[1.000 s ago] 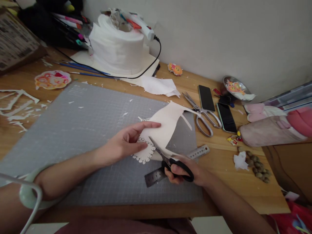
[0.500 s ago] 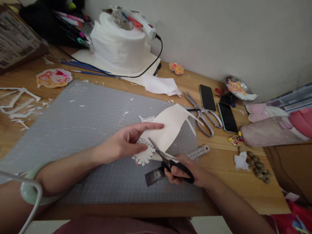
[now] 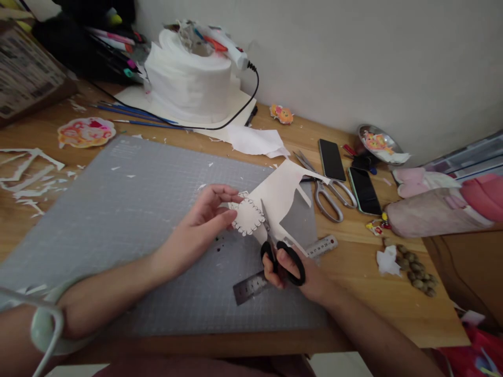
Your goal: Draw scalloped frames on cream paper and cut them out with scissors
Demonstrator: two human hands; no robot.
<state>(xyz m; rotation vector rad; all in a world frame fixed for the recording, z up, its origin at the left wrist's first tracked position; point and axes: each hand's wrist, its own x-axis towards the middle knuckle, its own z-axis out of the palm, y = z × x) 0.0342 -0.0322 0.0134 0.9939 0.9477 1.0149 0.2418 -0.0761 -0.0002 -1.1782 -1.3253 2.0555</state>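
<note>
Between thumb and fingers, my left hand point(image 3: 210, 214) pinches a piece of white paper point(image 3: 285, 183) by its left side. On that piece is a drawn shape with a scalloped black outline point(image 3: 249, 215), its lower edge cut along the scallops. My right hand point(image 3: 296, 269) has its fingers through the black handles of a pair of scissors point(image 3: 271, 235). The blades point up and lie at the right edge of the scalloped shape, with the handles spread. A steel ruler point(image 3: 249, 287) lies on the grey cutting mat point(image 3: 157, 209), partly behind my right hand.
Larger grey-handled scissors point(image 3: 328, 196) and two phones point(image 3: 332, 159) lie to the right. A white roll point(image 3: 188, 84) with a corded tool point(image 3: 231, 50) stands at the back. Paper scraps point(image 3: 31, 162) litter the left; a metal bowl point(image 3: 379, 139) is at the far right.
My left hand has drawn its fingers in and shifted slightly, and the paper has turned, so the scalloped shape now sits higher and further right. The scissors now point more steeply upward, handles spread wider.
</note>
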